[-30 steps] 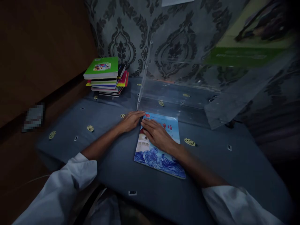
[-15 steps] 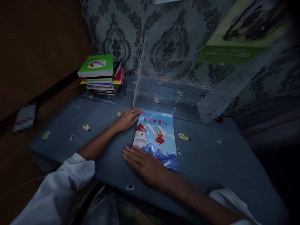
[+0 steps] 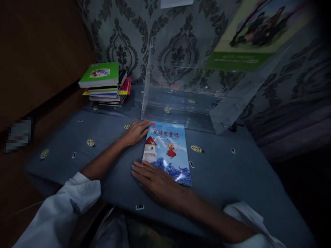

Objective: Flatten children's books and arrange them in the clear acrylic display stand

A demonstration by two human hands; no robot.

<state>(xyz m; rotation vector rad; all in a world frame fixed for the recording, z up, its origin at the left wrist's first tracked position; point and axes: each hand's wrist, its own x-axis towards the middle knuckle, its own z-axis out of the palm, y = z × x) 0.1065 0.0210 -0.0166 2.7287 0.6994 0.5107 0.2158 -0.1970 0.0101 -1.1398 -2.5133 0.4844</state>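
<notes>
A closed blue picture book [image 3: 168,148] lies flat on the cloth-covered table [image 3: 214,186]. Its cover shows red Chinese characters, a red-roofed tower, a figure in red and dark blue waves. My left hand [image 3: 136,133] rests flat beside the upper left corner, fingertips touching the book's edge. Across the lower left corner lies my right hand [image 3: 157,181], fingers stretched out and reaching past the left edge onto the cloth. The book's bottom left part is hidden under it.
A stack of books [image 3: 106,84] with a green one on top stands at the back left. Behind the blue book is a clear plastic stand [image 3: 181,113], with a green-and-yellow book [image 3: 240,51] upright at its upper right. Patterned wallpaper [image 3: 124,44] backs the table.
The whole scene has shifted slightly left in view as my head turned a little. Both hands and the book keep about the same places relative to each other.
</notes>
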